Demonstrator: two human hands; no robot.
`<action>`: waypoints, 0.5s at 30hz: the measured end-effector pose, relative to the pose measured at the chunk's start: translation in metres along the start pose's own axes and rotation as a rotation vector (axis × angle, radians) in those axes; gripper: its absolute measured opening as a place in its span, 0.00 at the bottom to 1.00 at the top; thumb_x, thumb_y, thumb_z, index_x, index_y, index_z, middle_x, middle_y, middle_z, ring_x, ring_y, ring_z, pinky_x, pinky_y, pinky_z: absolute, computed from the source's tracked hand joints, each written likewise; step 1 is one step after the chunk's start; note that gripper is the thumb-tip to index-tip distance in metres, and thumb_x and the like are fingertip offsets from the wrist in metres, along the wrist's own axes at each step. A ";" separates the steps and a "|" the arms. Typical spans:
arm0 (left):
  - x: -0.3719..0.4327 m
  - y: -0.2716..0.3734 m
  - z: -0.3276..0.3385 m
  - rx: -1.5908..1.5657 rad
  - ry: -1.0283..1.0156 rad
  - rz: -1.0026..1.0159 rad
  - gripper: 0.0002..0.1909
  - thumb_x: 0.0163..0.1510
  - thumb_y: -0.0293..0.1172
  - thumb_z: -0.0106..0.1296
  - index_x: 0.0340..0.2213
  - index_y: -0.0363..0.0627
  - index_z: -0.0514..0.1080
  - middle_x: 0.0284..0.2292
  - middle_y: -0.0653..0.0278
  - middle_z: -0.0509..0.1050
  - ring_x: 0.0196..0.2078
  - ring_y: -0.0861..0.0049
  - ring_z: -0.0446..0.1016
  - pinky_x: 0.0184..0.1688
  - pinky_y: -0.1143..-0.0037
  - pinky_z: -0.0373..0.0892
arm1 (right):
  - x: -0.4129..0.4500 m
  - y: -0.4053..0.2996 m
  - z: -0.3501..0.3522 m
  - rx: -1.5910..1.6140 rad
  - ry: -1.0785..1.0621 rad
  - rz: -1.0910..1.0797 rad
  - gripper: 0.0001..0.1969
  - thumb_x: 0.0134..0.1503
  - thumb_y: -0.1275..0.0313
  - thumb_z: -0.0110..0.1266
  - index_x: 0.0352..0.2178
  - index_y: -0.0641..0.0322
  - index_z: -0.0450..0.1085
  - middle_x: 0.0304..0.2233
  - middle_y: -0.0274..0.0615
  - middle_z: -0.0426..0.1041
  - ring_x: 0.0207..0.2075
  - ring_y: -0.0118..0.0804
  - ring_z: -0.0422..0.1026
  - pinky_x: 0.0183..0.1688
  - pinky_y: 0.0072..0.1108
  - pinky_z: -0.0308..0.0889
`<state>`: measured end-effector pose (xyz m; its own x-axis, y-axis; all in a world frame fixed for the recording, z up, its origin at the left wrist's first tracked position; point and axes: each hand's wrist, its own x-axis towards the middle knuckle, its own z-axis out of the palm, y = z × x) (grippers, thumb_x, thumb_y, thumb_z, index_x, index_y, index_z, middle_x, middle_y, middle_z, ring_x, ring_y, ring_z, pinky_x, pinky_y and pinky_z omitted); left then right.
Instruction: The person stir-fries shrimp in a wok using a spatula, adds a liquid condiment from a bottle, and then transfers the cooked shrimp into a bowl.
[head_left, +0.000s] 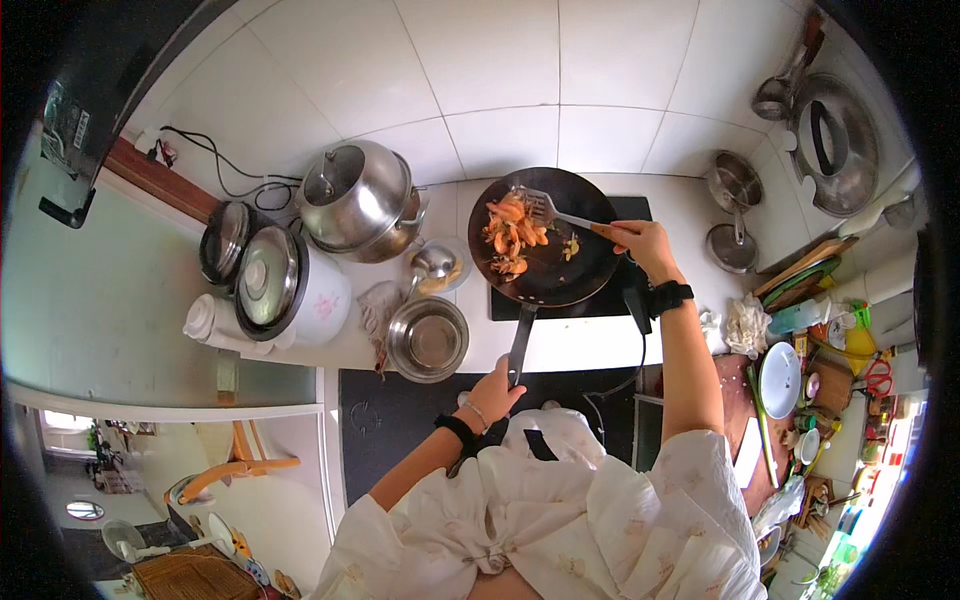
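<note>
A dark wok (585, 281) stands over a black cooktop (630, 214). My left hand (491, 394) is closed around the end of its long handle (523, 337). My right hand (645, 244) grips the wooden handle of a slotted metal spatula (574, 218), whose blade touches orange cooked shrimp (508, 236) heaped in the wok's left half. A small clump of yellowish bits (571, 247), perhaps aromatics, lies near the wok's middle, right of the shrimp.
Left of the wok are a steel bowl (427, 340), a ladle (433, 262) resting on a small bowl, a grey cloth (380, 307), a lidded steel pot (360, 199) and a white rice cooker (322, 296). At right are a crumpled cloth (748, 325), a cutting board (735, 375) and a white plate (780, 380).
</note>
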<state>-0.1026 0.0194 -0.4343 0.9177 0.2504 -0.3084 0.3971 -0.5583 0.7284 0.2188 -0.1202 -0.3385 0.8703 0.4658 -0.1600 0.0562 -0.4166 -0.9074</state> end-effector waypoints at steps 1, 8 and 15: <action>0.000 0.002 -0.002 -0.001 0.002 -0.005 0.35 0.47 0.32 0.54 0.51 0.32 0.49 0.32 0.39 0.71 0.34 0.47 0.71 0.34 0.62 0.68 | -0.006 -0.004 0.000 -0.039 -0.014 -0.028 0.13 0.49 0.72 0.55 0.36 0.71 0.73 0.22 0.41 0.74 0.23 0.27 0.73 0.27 0.18 0.67; 0.000 0.006 -0.003 -0.006 -0.023 -0.023 0.35 0.47 0.32 0.54 0.50 0.31 0.49 0.32 0.38 0.70 0.35 0.46 0.71 0.35 0.62 0.68 | -0.053 0.001 -0.009 -0.232 0.003 -0.359 0.12 0.49 0.76 0.55 0.37 0.69 0.72 0.22 0.42 0.74 0.23 0.23 0.68 0.27 0.17 0.64; -0.002 0.008 -0.005 0.024 -0.021 -0.062 0.35 0.47 0.33 0.55 0.50 0.31 0.49 0.33 0.38 0.71 0.35 0.47 0.71 0.35 0.62 0.68 | -0.119 -0.032 -0.007 -0.183 -0.021 -0.407 0.10 0.48 0.74 0.56 0.34 0.63 0.73 0.24 0.52 0.73 0.22 0.35 0.73 0.26 0.21 0.66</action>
<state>-0.1018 0.0188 -0.4246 0.8914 0.2684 -0.3653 0.4529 -0.5612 0.6928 0.1169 -0.1676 -0.2882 0.7496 0.6352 0.1861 0.4792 -0.3268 -0.8146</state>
